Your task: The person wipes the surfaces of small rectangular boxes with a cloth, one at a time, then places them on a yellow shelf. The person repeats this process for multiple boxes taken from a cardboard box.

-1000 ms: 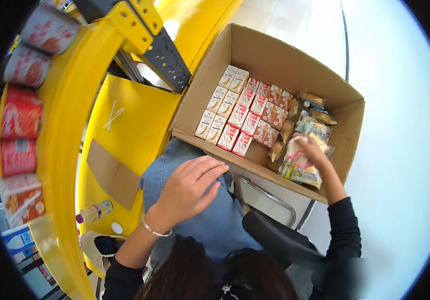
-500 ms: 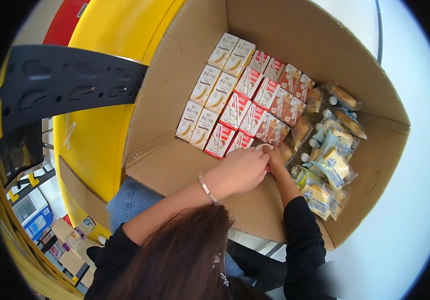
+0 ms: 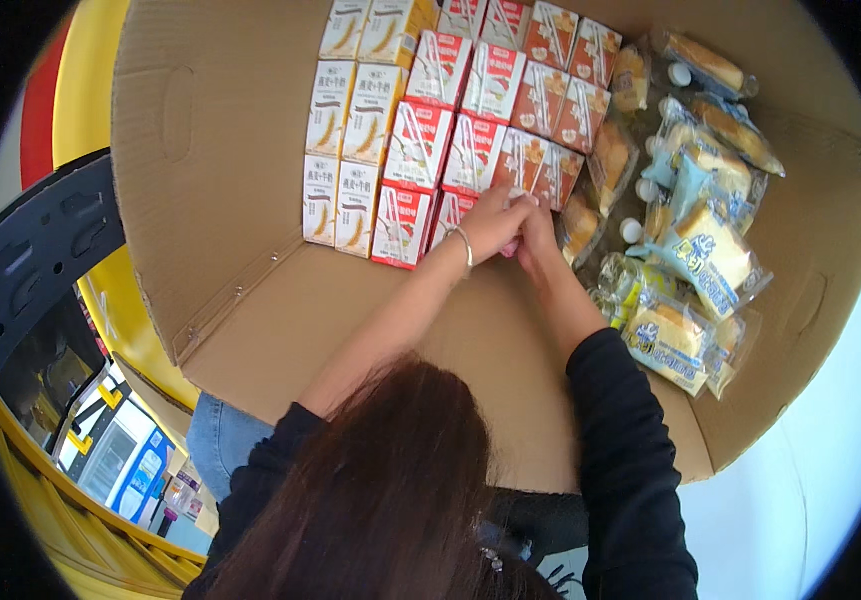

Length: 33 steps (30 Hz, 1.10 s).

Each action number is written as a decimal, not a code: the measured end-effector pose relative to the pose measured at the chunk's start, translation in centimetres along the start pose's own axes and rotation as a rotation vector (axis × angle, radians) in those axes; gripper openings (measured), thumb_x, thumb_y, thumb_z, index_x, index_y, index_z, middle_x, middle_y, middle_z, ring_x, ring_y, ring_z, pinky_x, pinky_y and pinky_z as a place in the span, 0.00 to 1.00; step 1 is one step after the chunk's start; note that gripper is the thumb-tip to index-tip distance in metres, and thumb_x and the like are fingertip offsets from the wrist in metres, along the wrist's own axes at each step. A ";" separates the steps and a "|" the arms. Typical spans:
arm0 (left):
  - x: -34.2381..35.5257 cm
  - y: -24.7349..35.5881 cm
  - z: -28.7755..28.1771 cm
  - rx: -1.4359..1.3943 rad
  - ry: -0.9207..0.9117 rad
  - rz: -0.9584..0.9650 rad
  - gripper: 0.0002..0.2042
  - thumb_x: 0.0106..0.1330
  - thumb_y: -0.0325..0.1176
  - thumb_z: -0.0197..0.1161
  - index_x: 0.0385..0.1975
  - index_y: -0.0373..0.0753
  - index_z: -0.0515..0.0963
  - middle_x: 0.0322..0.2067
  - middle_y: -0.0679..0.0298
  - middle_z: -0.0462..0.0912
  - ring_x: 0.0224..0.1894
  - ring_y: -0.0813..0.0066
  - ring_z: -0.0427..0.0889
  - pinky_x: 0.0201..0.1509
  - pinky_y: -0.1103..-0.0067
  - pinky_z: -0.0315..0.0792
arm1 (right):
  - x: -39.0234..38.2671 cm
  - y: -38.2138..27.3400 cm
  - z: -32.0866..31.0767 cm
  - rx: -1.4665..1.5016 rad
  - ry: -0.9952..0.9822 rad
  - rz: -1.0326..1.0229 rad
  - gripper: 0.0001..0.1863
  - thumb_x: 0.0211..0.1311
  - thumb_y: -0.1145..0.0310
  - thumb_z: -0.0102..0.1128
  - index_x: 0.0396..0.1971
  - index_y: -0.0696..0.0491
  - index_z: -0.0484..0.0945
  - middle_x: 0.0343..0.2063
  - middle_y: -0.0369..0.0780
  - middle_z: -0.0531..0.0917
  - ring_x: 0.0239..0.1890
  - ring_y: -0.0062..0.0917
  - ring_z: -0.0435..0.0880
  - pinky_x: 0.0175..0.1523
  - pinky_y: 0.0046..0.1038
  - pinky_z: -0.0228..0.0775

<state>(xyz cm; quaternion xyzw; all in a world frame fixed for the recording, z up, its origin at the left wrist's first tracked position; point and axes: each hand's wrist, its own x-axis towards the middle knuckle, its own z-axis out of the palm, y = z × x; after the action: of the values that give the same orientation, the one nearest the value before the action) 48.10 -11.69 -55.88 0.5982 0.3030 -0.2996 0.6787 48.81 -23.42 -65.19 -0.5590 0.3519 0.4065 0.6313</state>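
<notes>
My left hand (image 3: 491, 226), with a bracelet at its wrist, meets my right hand (image 3: 537, 238) inside a large cardboard box (image 3: 380, 330). Both hands have their fingers closed around something small, whitish and pink, mostly hidden by them. Right beside them stand red-and-white drink cartons (image 3: 417, 145) and brown drink cartons (image 3: 550, 98), packed in rows. White cartons with a yellow pattern (image 3: 328, 110) line the left of the block. To the right of my hands lie wrapped bread packs (image 3: 710, 262) over bottles with white caps (image 3: 632, 232).
A dark metal beam (image 3: 50, 265) and a yellow surface (image 3: 125, 320) border the box on the left. Beyond the beam, a blue-and-white container (image 3: 140, 475) shows low down. Long hair (image 3: 390, 480) covers part of the lower view. A pale floor (image 3: 790, 500) lies at the right.
The view has shifted and come closer, so the box and cartons appear larger and farther up. My hands stay together near the front cartons, their fingers still closed.
</notes>
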 end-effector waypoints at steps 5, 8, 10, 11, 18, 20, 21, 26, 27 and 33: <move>-0.1 -2.4 -0.7 0.023 0.017 0.045 0.33 0.65 0.49 0.52 0.61 0.27 0.58 0.60 0.49 0.63 0.61 0.66 0.64 0.63 0.78 0.57 | 0.1 0.1 -0.6 -0.028 0.082 -0.121 0.24 0.60 0.60 0.55 0.51 0.59 0.66 0.42 0.44 0.76 0.42 0.27 0.76 0.43 0.29 0.72; -0.1 -1.6 -1.2 0.005 0.017 0.024 0.32 0.66 0.48 0.51 0.61 0.28 0.58 0.59 0.50 0.66 0.61 0.67 0.65 0.63 0.78 0.57 | -1.3 -2.4 -0.3 0.017 -0.040 -0.001 0.22 0.62 0.57 0.56 0.47 0.59 0.71 0.38 0.40 0.78 0.38 0.24 0.78 0.43 0.27 0.71; 0.1 -1.5 -0.8 -0.057 0.007 -0.007 0.30 0.66 0.47 0.51 0.60 0.28 0.60 0.57 0.51 0.68 0.59 0.68 0.66 0.61 0.79 0.59 | -1.1 -2.9 -0.9 -0.004 -0.043 -0.031 0.20 0.62 0.59 0.55 0.46 0.59 0.70 0.36 0.39 0.78 0.36 0.24 0.78 0.42 0.26 0.72; 0.2 -1.5 -0.6 -0.088 0.002 -0.023 0.30 0.67 0.47 0.51 0.60 0.29 0.60 0.56 0.52 0.69 0.58 0.69 0.67 0.61 0.79 0.59 | -1.0 -3.2 -1.3 -0.014 -0.092 -0.014 0.19 0.63 0.59 0.54 0.46 0.58 0.70 0.36 0.39 0.78 0.36 0.25 0.79 0.41 0.27 0.72; -0.9 -0.3 0.0 -0.065 0.108 0.020 0.32 0.66 0.47 0.48 0.63 0.30 0.53 0.59 0.47 0.65 0.62 0.64 0.63 0.64 0.77 0.56 | -1.5 -3.6 -4.1 0.060 -0.268 0.264 0.17 0.67 0.56 0.44 0.45 0.53 0.71 0.35 0.41 0.80 0.37 0.29 0.81 0.41 0.32 0.77; 0.6 -1.8 0.1 -0.222 0.000 0.097 0.34 0.67 0.47 0.45 0.64 0.28 0.48 0.65 0.47 0.52 0.68 0.62 0.53 0.68 0.78 0.49 | -5.2 -4.8 -2.5 0.199 -0.205 0.361 0.16 0.67 0.56 0.44 0.44 0.52 0.71 0.35 0.41 0.79 0.32 0.30 0.81 0.35 0.31 0.77; 0.6 -1.2 0.0 -0.158 -0.060 0.073 0.33 0.67 0.47 0.44 0.64 0.28 0.48 0.65 0.46 0.52 0.67 0.60 0.54 0.68 0.77 0.49 | -6.1 -5.0 -3.7 0.240 -0.316 0.410 0.17 0.67 0.55 0.43 0.45 0.52 0.71 0.36 0.41 0.79 0.33 0.31 0.81 0.36 0.32 0.77; -0.6 2.4 -1.1 0.380 -0.328 0.020 0.35 0.64 0.49 0.45 0.61 0.22 0.50 0.63 0.36 0.49 0.67 0.51 0.51 0.69 0.73 0.48 | -13.2 -7.5 -3.7 0.238 -0.193 0.445 0.17 0.68 0.59 0.42 0.49 0.54 0.70 0.35 0.42 0.79 0.36 0.31 0.81 0.45 0.36 0.76; -2.2 4.0 -1.3 0.448 -0.327 0.033 0.37 0.63 0.49 0.47 0.60 0.20 0.49 0.63 0.34 0.48 0.67 0.49 0.49 0.69 0.72 0.47 | -14.2 -8.5 -3.0 0.320 -0.262 0.438 0.17 0.69 0.60 0.41 0.49 0.54 0.70 0.34 0.42 0.79 0.35 0.32 0.81 0.45 0.37 0.76; -14.0 6.7 -2.6 0.157 0.034 0.397 0.46 0.65 0.52 0.48 0.62 0.23 0.27 0.65 0.37 0.29 0.69 0.47 0.30 0.71 0.68 0.34 | -20.8 -10.9 3.2 -0.251 -0.402 -0.267 0.32 0.68 0.68 0.43 0.68 0.48 0.42 0.59 0.44 0.64 0.56 0.27 0.68 0.59 0.28 0.63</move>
<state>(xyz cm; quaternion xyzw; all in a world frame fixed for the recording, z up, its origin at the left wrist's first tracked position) 44.14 -7.80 -41.14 0.7021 0.1664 -0.1727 0.6705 49.91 -23.25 -41.49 -0.5825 0.0895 0.4629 0.6621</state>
